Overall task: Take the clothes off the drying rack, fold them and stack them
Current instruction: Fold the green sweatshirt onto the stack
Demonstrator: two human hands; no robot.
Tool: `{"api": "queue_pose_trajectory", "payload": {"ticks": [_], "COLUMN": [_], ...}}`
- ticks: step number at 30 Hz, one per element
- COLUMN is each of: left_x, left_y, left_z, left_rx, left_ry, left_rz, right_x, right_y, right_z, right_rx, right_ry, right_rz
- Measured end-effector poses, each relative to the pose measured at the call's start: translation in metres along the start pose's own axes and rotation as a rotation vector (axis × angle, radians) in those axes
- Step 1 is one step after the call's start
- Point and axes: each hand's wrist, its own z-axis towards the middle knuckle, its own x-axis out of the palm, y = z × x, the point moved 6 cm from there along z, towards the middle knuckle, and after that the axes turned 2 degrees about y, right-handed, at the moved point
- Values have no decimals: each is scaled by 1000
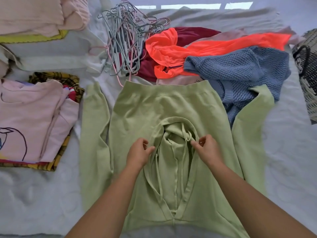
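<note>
The green hoodie (154, 114) lies flat on the white sheet (34, 194), directly in front of the person. Its long axis runs straight away from them: the ribbed waistband is at the far end and the hood (173, 169) at the near end. Both sleeves lie alongside the body with their cuffs pointing away.

Both hands are at the hood opening, one on each side of the centre line and about equally near. The left hand (139, 152) has its fingers curled, its grip pinching the left edge of the opening. The right hand (205, 148) pinches the right edge just where the drawstring (184, 169) loops (whether it holds the cord itself or only the cloth I cannot tell). Both forearms reach in from below, angled inward, wrists low over the fabric.

The hood likely needs flattening before the sleeves are folded across that long axis.

A folded stack (34, 121) sits to the left. Unfolded orange (188, 47) and blue knit (236, 69) clothes lie beyond the waistband, beside a heap of hangers (123, 43).
</note>
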Motion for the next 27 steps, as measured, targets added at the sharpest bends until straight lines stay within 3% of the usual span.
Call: {"api": "queue_pose_trajectory", "payload": {"ticks": [6, 11, 15, 19, 23, 25, 27], "left_x": [-3, -36, -59, -55, -28, -24, -23], "left_y": [-5, 4, 18, 44, 82, 92, 92], "left_z": [8, -1, -20, -48, -60, -59, -55], "left_rx": [61, 202, 287, 275, 209, 138, 49], "left_ry": [-63, -196, -287, -290, -148, -136, -164], "left_rz": [-37, -31, 25, 123, 262, 188, 8], "right_x": [1, -9, -39, -50, -28, -22, -24], "right_y": [-1, -10, -9, -27, -65, -72, -73], "right_z": [9, 3, -13, -50, -65, -66, -62], "right_rx": [-18, -17, -222, -421, -441, -405, -332], "right_ry": [-8, 139, 56, -85, 19, 66, -1], "right_rz": [-49, 100, 234, 31, -172, -155, -99]}}
